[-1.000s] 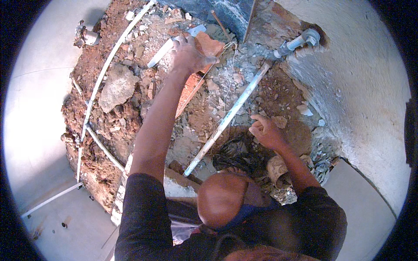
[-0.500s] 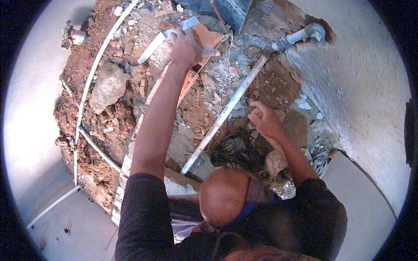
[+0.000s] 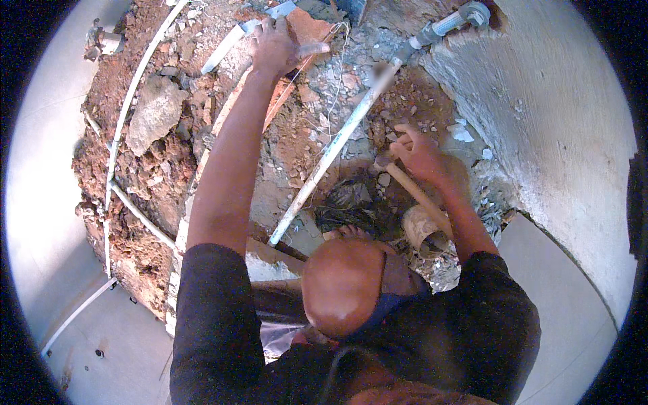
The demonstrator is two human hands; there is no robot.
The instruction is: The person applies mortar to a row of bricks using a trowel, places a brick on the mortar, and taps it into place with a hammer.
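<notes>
My left hand (image 3: pixel 275 50) reaches far forward and is closed over an orange clay brick (image 3: pixel 309 28), its thumb stretched along the near right edge. A white and blue strip (image 3: pixel 226 47) lies beside the brick, partly under the fingers. My right hand (image 3: pixel 423 158) is over the dug-out soil, its fingers bent but apart, with nothing seen in them. Just beneath it lies a wooden-handled tool (image 3: pixel 420 192), perhaps a hammer; its handle runs beneath my forearm. Thin string (image 3: pixel 337 74) trails beside the brick.
A long white pipe (image 3: pixel 331 152) slopes across the trench to a fitting (image 3: pixel 466 19) at the wall. Thinner pipe (image 3: pixel 128 101) crosses rubble and a large stone (image 3: pixel 156 115) at left. A short pipe piece (image 3: pixel 422 229), black plastic (image 3: pixel 347 202) and my bare knee (image 3: pixel 341 287) are nearer.
The view has shifted, so most of the scene sits higher and farther left. My right hand has moved forward, uncovering more of the wooden handle. My left hand stays on the brick.
</notes>
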